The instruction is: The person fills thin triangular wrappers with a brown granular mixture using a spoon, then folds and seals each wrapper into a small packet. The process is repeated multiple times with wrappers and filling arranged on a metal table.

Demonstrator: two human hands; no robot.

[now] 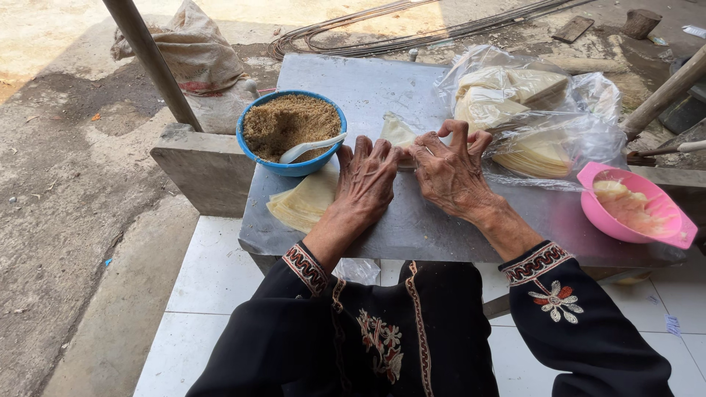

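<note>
We work at a grey metal tabletop (441, 228) set outdoors over white floor tiles (213, 279) and concrete. Left hand (365, 179) and right hand (448, 170) press fingers-down, pinching a pale folded wrapper (397, 132) at the table's centre.

Surface (441, 228): grey sheet metal, smooth, dull sheen. Blue bowl (254, 151): glossy plastic, holding coarse brown crumbly filling (283, 121); white plastic spoon (312, 147), smooth. Pink bowl (596, 213): glossy plastic. Wrappers (301, 202): thin, pale, matt dough sheets. Bags (588, 95): clear crinkled plastic film, shiny. Sleeves (573, 309): black matt cloth, embroidered trim. Sack (195, 51): rough woven cloth. Floor tiles (206, 279): white, smooth. Ground (66, 191): rough concrete.
</note>
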